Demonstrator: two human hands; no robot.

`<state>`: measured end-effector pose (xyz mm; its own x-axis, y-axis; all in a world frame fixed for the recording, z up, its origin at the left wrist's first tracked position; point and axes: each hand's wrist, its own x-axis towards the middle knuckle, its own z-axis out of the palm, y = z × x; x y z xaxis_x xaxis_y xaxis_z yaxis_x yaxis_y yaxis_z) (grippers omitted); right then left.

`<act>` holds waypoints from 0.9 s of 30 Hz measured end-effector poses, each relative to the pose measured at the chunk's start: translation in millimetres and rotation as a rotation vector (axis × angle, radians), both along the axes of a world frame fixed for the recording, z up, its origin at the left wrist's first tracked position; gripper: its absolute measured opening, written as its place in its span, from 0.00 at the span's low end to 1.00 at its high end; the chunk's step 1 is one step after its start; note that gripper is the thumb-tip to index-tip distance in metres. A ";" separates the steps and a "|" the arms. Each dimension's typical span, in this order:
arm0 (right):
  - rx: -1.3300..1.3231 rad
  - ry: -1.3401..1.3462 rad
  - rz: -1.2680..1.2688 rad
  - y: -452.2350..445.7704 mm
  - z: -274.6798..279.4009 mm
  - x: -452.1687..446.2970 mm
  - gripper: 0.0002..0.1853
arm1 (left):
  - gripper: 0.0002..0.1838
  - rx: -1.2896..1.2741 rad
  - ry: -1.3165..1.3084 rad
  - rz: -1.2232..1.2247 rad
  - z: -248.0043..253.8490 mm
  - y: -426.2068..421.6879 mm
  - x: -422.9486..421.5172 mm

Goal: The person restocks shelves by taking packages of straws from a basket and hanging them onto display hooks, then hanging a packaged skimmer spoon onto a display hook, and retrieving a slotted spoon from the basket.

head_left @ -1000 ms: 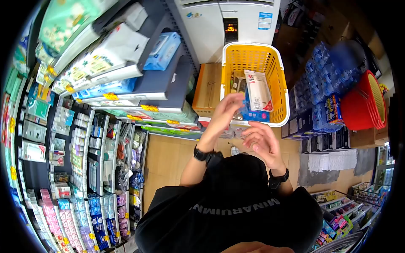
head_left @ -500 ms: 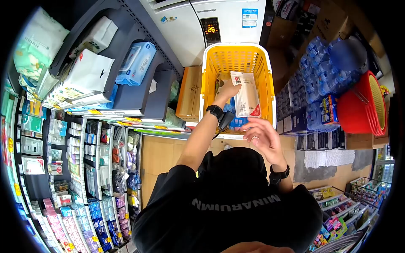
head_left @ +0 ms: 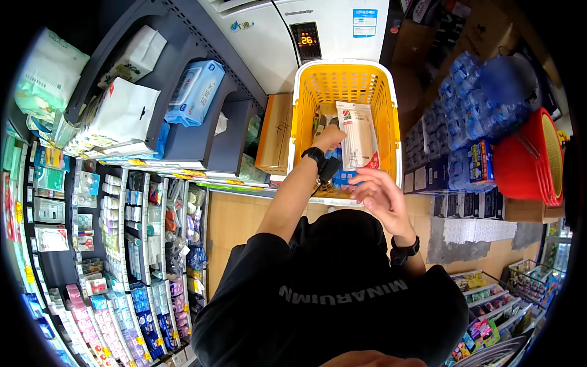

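A yellow shopping basket with a white rim stands in front of me. Inside it a flat pale packet with red print and a red lower corner leans over other goods. My left hand reaches into the basket, its fingers closed at the packet's left edge; the fingertips are partly hidden. Below that hand lie blue packages, partly covered. Over the near right rim hovers my right hand, empty, fingers apart and loosely curled, just below the packet's bottom edge.
Grey shelves with wipes and tissue packs rise at left, beside a cardboard box. A white appliance stands behind the basket. Wrapped bottles and stacked red baskets are at right.
My left hand has shifted slightly down and left along the packet, so less of it overlaps the front. The packet has tilted a little. My right hand is nearly still.
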<state>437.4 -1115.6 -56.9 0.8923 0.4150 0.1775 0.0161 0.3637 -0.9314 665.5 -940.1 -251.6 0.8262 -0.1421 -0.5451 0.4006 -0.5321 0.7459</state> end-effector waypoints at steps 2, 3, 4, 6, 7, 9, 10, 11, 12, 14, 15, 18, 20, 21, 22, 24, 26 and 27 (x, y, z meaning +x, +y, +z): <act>-0.015 0.007 -0.001 0.5 1.4 1.2 0.26 | 0.19 0.076 0.013 -0.028 -3.7 -2.1 2.9; -0.016 0.007 0.001 0.1 1.4 1.4 0.26 | 0.19 0.075 0.014 -0.025 -7.1 -2.6 4.0; -0.023 0.004 0.001 -0.3 1.6 1.9 0.26 | 0.18 0.090 0.025 -0.044 -10.1 -3.0 5.4; -0.030 0.000 0.001 -1.1 1.0 3.2 0.26 | 0.17 0.105 0.036 -0.061 -16.6 -3.6 7.4; -0.027 -0.004 -0.004 -1.4 0.2 4.1 0.26 | 0.16 0.039 -0.004 -0.030 -19.6 -3.8 8.3; -0.023 -0.009 -0.008 -1.8 -1.1 4.6 0.26 | 0.15 -0.026 -0.045 0.002 -33.9 -4.5 11.7; -0.024 -0.008 -0.010 -2.2 -1.7 5.0 0.26 | 0.15 -0.171 -0.036 0.054 -44.5 -5.8 14.7; -0.026 -0.008 -0.011 -3.0 -1.7 5.6 0.26 | 0.15 -0.316 -0.027 0.106 -37.1 -6.8 13.1; -0.026 -0.011 -0.008 -4.0 -1.1 6.3 0.26 | 0.15 -0.317 -0.031 0.108 -29.4 -5.9 12.4; -0.026 0.000 -0.025 -5.6 -0.5 7.9 0.26 | 0.17 -0.338 -0.057 0.012 -4.7 -2.4 9.1; -0.026 0.000 -0.021 -6.2 -1.1 8.7 0.26 | 0.17 -0.337 -0.058 0.016 6.2 -1.5 7.3; -0.035 -0.007 -0.033 -5.9 -2.4 12.5 0.25 | 0.13 -0.244 -0.161 -0.070 28.5 7.7 3.4; -0.035 -0.012 -0.016 -2.8 -1.3 14.0 0.25 | 0.08 -0.216 -0.197 -0.077 39.5 16.7 2.3; -0.037 -0.015 -0.009 -1.5 -0.4 15.0 0.25 | 0.06 -0.203 -0.216 -0.081 54.8 20.4 -0.4; -0.038 -0.020 0.000 -0.3 0.8 15.8 0.25 | 0.06 -0.131 -0.205 -0.108 70.1 25.1 -4.3; -0.061 -0.031 -0.008 2.0 3.0 17.7 0.25 | 0.07 -0.177 -0.236 -0.069 97.8 35.4 -19.0; -0.072 -0.047 0.000 3.9 6.4 21.1 0.25 | 0.08 -0.221 -0.267 -0.027 114.7 48.2 -36.1; -0.083 -0.057 -0.004 5.3 8.7 22.3 0.25 | 0.08 -0.316 -0.297 0.034 119.6 54.1 -45.0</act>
